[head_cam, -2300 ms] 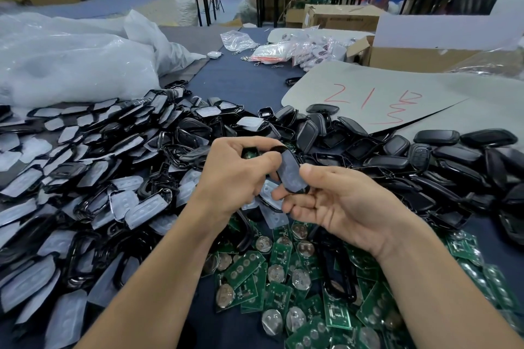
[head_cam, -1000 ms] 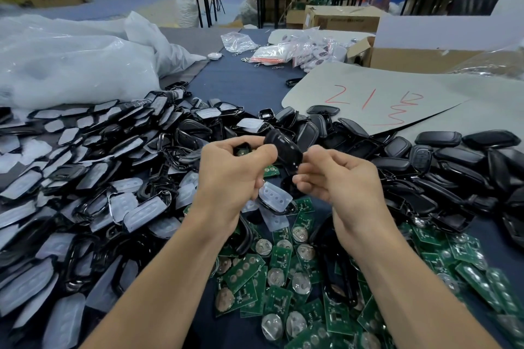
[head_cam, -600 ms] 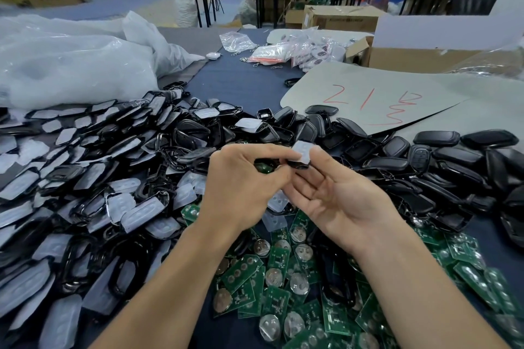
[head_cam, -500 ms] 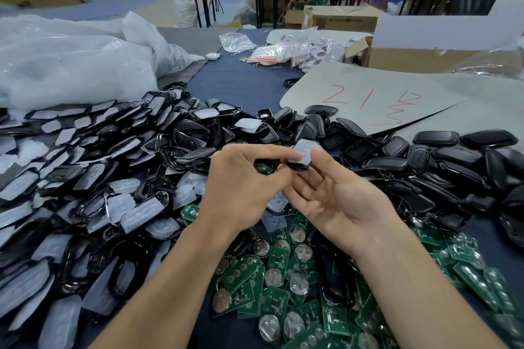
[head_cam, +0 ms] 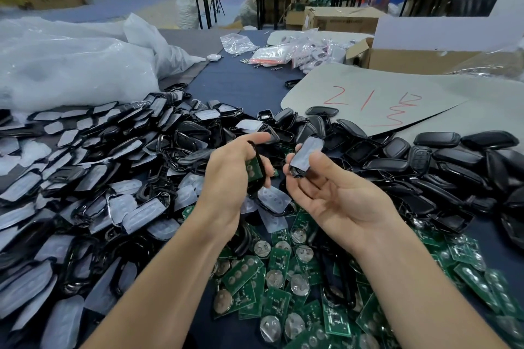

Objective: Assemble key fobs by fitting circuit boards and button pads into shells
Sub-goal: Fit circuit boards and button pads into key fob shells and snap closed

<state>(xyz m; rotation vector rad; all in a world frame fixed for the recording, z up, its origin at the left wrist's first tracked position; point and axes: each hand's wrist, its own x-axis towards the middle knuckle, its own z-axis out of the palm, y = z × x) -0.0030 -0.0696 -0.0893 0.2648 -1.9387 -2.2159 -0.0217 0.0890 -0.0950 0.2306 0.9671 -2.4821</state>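
Note:
My left hand point(head_cam: 231, 176) grips a black shell half point(head_cam: 258, 170) with a green circuit board seated inside it, held above the table's middle. My right hand point(head_cam: 334, 193) is palm up beside it, thumb and fingers pinching a second black shell half with a grey button pad point(head_cam: 304, 157) in it. The two halves are apart, a small gap between them. Loose green circuit boards point(head_cam: 283, 286) with coin cells lie below my hands. Grey button pads in black frames point(head_cam: 93, 178) cover the left side.
Closed black fobs and shell halves point(head_cam: 425, 156) are heaped at the right. A grey card with red writing point(head_cam: 368, 99) lies behind them. Large clear plastic bags point(head_cam: 71, 65) sit at far left, small bagged parts point(head_cam: 295, 51) and cardboard boxes point(head_cam: 397, 56) at the back.
My hands have drawn apart. The two shell halves that were pressed together are now separate, one in each hand, and the right palm has turned upward.

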